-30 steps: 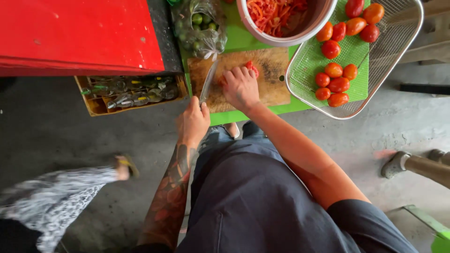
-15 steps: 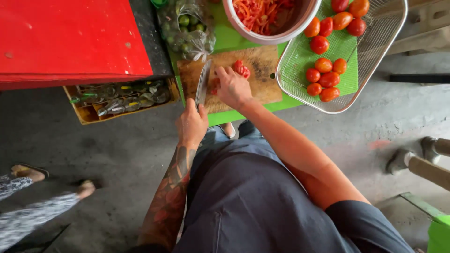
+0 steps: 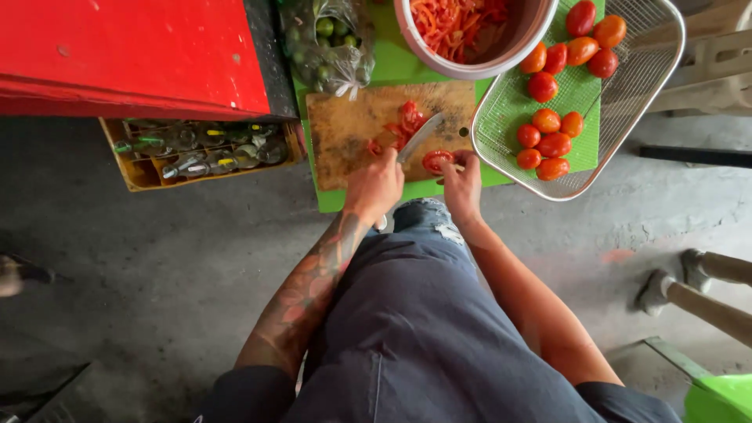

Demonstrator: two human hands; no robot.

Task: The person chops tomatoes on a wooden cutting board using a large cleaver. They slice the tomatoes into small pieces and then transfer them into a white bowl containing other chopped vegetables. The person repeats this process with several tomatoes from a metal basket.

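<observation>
Two hands work at the near edge of a wooden cutting board (image 3: 352, 133) that lies on a green table (image 3: 399, 66). The left hand (image 3: 376, 186) is clenched around the handle of a knife (image 3: 419, 139), whose blade slants up toward one o'clock. The right hand (image 3: 462, 182) pinches a halved tomato (image 3: 435, 161) with its fingertips, just right of the blade, at the board's near right corner. Cut tomato pieces (image 3: 407, 121) lie near the board's middle, at twelve o'clock from the left hand.

At one o'clock from the board stands a pale round bowl (image 3: 439, 63) filled with red shreds. At three o'clock, a wire mesh basket (image 3: 642, 70) holds about ten whole tomatoes (image 3: 552, 145), red and orange, in two loose groups; its near corner overhangs the table edge, just beside the right hand. At eleven o'clock lies a clear plastic bag (image 3: 329, 43) of small green limes. At nine o'clock, lower than the table, a yellow crate (image 3: 137, 168) holds glass bottles lying on their sides, tucked under a red counter (image 3: 125, 55).

The board's near edge lies close to the table's front edge. Behind the hands, toward six o'clock, the person's lap fills the view, with grey concrete floor (image 3: 157, 274) open at both sides.
</observation>
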